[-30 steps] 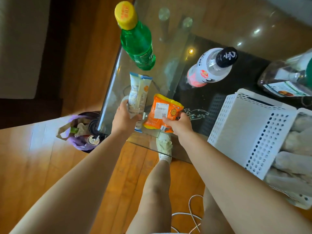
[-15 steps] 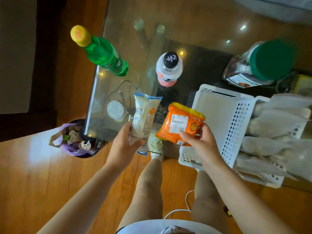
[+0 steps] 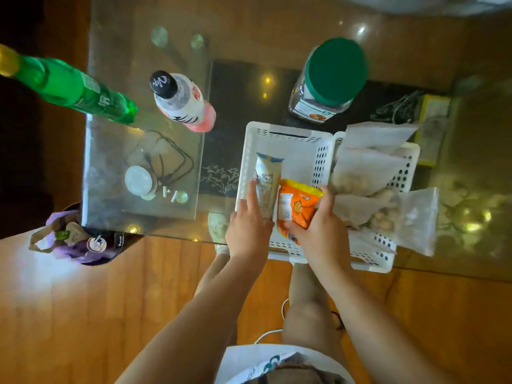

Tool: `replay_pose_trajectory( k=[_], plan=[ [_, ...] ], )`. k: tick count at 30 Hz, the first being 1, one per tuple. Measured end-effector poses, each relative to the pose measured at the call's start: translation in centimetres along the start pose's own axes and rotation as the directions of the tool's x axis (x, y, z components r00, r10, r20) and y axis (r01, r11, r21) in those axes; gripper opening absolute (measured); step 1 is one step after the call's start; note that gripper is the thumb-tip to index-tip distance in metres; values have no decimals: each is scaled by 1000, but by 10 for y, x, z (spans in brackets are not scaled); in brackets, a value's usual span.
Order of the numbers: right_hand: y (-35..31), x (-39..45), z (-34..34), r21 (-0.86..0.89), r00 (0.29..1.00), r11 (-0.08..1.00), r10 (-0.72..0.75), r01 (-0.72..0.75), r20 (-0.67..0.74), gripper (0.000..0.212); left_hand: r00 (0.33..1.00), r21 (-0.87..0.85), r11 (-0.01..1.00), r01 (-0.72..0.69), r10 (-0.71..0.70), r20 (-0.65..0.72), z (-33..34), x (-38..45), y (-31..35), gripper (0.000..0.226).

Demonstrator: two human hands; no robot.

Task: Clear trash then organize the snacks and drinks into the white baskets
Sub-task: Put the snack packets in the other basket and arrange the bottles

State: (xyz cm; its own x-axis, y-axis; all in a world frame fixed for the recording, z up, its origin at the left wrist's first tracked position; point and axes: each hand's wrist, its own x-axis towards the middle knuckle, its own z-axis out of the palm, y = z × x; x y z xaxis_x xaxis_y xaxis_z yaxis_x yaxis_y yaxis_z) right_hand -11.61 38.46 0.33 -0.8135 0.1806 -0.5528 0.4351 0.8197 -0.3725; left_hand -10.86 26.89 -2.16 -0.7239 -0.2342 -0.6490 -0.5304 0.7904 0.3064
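My left hand (image 3: pixel 248 231) holds a white-and-blue snack packet (image 3: pixel 266 181) inside the left white basket (image 3: pixel 288 134), its forefinger stretched along the packet. My right hand (image 3: pixel 322 231) grips an orange snack pack (image 3: pixel 296 206) beside it, low in the same basket. The right white basket (image 3: pixel 403 176) is full of pale plastic bags (image 3: pixel 368 164). On the glass table (image 3: pixel 144 206) stand a green bottle (image 3: pixel 74 90), a pink drink bottle with a black cap (image 3: pixel 181 102) and a clear jar with a green lid (image 3: pixel 332 76).
A bin (image 3: pixel 80 239) with a purple liner, a paper bag and a can sits on the wooden floor at the table's left corner. A yellow box (image 3: pixel 433 128) lies behind the baskets. My legs and a white cable are below the table edge.
Both hands moved right from above the table's near edge into the left basket, carrying the two snack packs. The view shifted right as well.
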Motion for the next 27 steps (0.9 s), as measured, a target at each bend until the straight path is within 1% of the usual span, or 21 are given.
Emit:
replay_pose_trajectory(
  k=[3,7,9,12,13,15,17,18,19,20,22,24,25,27],
  plan=[
    [-4,12,12,-110,1000,994,8,-5,23,88,999,62,997,40,-40,1,16,9,6,88],
    [-6,24,26,-168,999,985,39,-34,28,86,999,84,995,46,-47,12,23,21,6,94],
    [-5,30,33,-148,997,987,68,-62,41,81,998,92,995,33,-37,43,22,23,8,94],
    [-1,37,42,-87,991,990,117,-111,61,69,996,31,999,45,-47,69,20,22,13,77],
    [1,38,45,-68,990,990,131,-127,57,67,998,16,999,34,-34,53,17,21,14,69],
    [3,39,47,-29,988,989,148,-146,49,72,998,52,998,-44,46,-35,10,17,14,56],
    [5,36,48,-9,988,989,145,-145,45,81,983,143,982,-120,138,-120,2,14,7,55],
    [5,33,48,-3,991,991,132,-132,38,85,981,179,975,-130,153,-121,-2,14,1,58],
    [5,30,48,1,993,994,111,-111,28,87,986,201,971,-126,145,-87,-5,14,-4,61],
    [4,26,47,-1,996,996,84,-84,16,89,992,208,971,-116,123,-23,-8,15,-10,64],
    [2,18,47,-41,1000,999,13,-12,4,88,989,198,976,-89,63,136,-11,17,-19,66],
    [1,10,50,-162,997,986,-39,51,73,82,973,194,978,-74,28,228,-11,19,-24,67],
    [1,6,53,-229,991,972,-30,60,132,79,969,197,978,-73,23,245,-11,20,-26,68],
    [1,2,58,-311,974,950,40,31,222,78,963,205,976,-74,17,269,-11,22,-29,70]
  ],
)
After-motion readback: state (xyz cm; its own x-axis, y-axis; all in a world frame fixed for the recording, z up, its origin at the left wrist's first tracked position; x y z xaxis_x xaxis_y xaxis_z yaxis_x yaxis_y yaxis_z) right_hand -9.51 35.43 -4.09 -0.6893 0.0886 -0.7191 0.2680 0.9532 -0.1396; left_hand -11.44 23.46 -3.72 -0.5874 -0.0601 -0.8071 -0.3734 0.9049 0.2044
